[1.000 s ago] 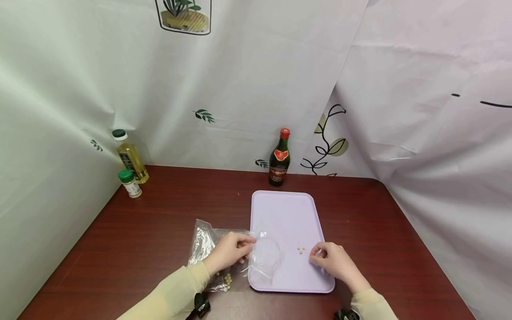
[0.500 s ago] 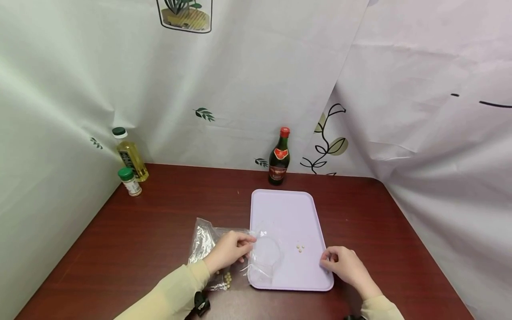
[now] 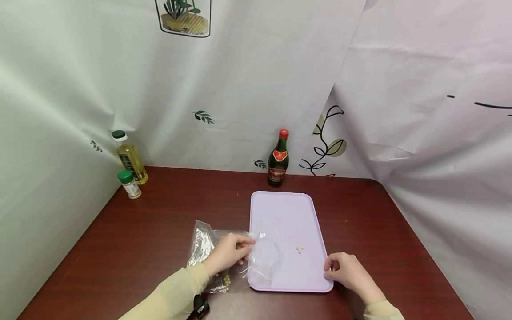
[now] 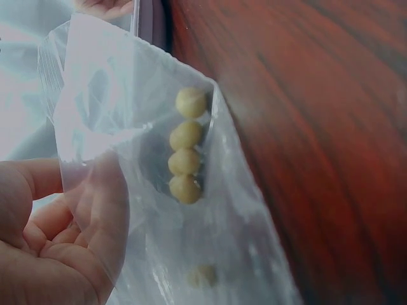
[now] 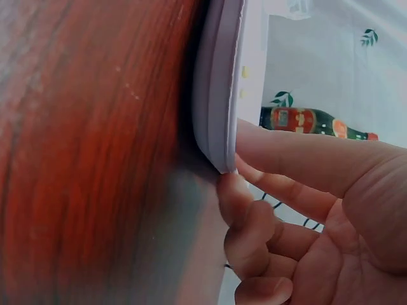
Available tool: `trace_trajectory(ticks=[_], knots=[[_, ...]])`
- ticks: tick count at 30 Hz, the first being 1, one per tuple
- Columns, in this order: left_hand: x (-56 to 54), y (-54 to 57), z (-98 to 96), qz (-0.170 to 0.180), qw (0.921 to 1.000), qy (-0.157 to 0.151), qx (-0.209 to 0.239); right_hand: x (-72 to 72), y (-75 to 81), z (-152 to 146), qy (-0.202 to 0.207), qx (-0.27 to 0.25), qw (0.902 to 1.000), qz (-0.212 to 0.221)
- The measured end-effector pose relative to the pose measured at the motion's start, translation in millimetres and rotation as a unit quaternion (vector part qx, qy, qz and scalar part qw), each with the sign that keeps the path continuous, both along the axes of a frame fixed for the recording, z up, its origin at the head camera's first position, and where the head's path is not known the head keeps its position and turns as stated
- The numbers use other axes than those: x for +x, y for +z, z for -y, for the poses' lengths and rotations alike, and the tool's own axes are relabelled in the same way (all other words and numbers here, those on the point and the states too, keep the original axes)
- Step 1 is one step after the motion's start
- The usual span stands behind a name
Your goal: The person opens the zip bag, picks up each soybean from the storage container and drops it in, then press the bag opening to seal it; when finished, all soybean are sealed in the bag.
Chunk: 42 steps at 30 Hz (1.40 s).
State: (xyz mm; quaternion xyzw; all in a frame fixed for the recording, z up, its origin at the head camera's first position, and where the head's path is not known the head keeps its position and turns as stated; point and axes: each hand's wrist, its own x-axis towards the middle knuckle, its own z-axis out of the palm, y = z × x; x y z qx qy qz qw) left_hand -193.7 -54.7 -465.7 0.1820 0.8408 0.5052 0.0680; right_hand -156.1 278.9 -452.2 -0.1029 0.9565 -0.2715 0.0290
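A clear plastic bag (image 3: pixel 202 242) with several round yellow beans (image 4: pixel 186 162) inside lies left of the lilac tray (image 3: pixel 286 211). My left hand (image 3: pixel 228 253) pinches the film by the bag's edge, which reaches over the tray's left rim. On the tray lie 3 small loose beans (image 3: pixel 299 253). At the tray's right rim is my right hand (image 3: pixel 350 271), fingers bent. Its thumb and index tips go behind the rim in the right wrist view, so what lies between them is hidden; another finger touches the tray's outer side.
A faint clear round shape (image 3: pixel 266 252) shows on the tray's left part. Behind the tray stands a dark green bottle (image 3: pixel 277 166) with a red cap. An oil bottle (image 3: pixel 134 160) and a green-capped jar (image 3: pixel 130 186) stand at the table's far left corner. Printed cloth hangs behind.
My right hand has moved from over the tray's right part outward to its right rim. The left hand keeps its place on the bag. The loose beans stay where they were.
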Motion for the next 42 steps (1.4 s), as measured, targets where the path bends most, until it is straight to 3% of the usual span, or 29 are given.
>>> trace_trajectory(ticks=[11, 24, 42], knots=[[0.8, -2.7, -0.3, 0.001, 1.0000, 0.001, 0.004, 1.6, -0.8, 1, 0.013, 0.006, 0.9999, 0.002], [2.2, -2.1, -0.6, 0.001, 0.9999, 0.001, 0.013, -0.5, 6.8, 11, -0.072, 0.045, 0.9964, 0.005], [3.3, -2.5, 0.1, -0.001, 1.0000, 0.005, 0.007, -18.5, 11.4, 49, -0.035, -0.030, 0.9988, -0.017]])
